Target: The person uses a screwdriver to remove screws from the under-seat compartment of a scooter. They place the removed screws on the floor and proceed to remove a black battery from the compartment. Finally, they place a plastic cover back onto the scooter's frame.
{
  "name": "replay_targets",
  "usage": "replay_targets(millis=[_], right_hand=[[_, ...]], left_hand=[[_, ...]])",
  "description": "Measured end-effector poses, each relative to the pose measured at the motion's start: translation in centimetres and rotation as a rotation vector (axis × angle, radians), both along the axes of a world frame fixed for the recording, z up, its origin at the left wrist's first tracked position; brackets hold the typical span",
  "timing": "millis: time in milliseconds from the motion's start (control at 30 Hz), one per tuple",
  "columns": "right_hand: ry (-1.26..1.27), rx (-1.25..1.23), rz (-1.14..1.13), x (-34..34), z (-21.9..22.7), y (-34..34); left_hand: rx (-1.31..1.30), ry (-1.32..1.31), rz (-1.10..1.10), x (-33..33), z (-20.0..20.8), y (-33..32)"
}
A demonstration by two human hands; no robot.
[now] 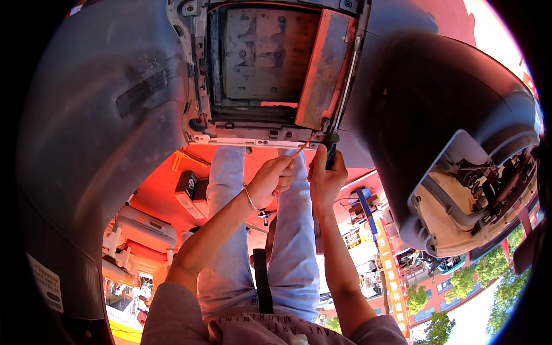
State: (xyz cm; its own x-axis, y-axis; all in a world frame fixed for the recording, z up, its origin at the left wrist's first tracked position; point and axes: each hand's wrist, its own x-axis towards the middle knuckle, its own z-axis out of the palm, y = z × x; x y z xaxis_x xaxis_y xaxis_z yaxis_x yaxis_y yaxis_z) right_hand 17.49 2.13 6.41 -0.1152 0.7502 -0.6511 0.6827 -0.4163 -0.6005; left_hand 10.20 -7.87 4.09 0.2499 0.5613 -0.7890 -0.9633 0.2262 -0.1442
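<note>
Above me is a rectangular metal frame (259,141) with a rail (349,80) along its right side. My left hand (271,179), with a thin bracelet at the wrist, is closed in a fist around the near end of a thin reddish rod or cord (305,144). Its far end reaches the frame's near right corner; whether it is stiff cannot be told. Close beside it, my right hand (326,179) grips a small black piece (331,155) between thumb and fingers, at the rail's near end. A flat reddish-brown panel (326,69) lies inside the frame, along the rail.
Dark curved panels (103,115) flank the frame; the right one (425,121) has a cutout exposing wires and tubing (477,190). Below, a black box (187,187) and an orange tool (187,158) rest on the red floor (152,187) near my legs. A grey case (146,227) stands at left.
</note>
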Motion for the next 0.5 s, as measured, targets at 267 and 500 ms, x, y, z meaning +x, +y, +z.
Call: replay_targets(millis=[267,500], right_hand=[[0.025,-0.047,-0.037,-0.2,-0.1,-0.3],[0.046,0.003,-0.024,0.2,-1.2,-1.0]], left_hand=[[-0.004,0.022,-0.024,-0.1,0.3,0.2],[-0.023,0.032,-0.025,-0.3,0.4,0.4]])
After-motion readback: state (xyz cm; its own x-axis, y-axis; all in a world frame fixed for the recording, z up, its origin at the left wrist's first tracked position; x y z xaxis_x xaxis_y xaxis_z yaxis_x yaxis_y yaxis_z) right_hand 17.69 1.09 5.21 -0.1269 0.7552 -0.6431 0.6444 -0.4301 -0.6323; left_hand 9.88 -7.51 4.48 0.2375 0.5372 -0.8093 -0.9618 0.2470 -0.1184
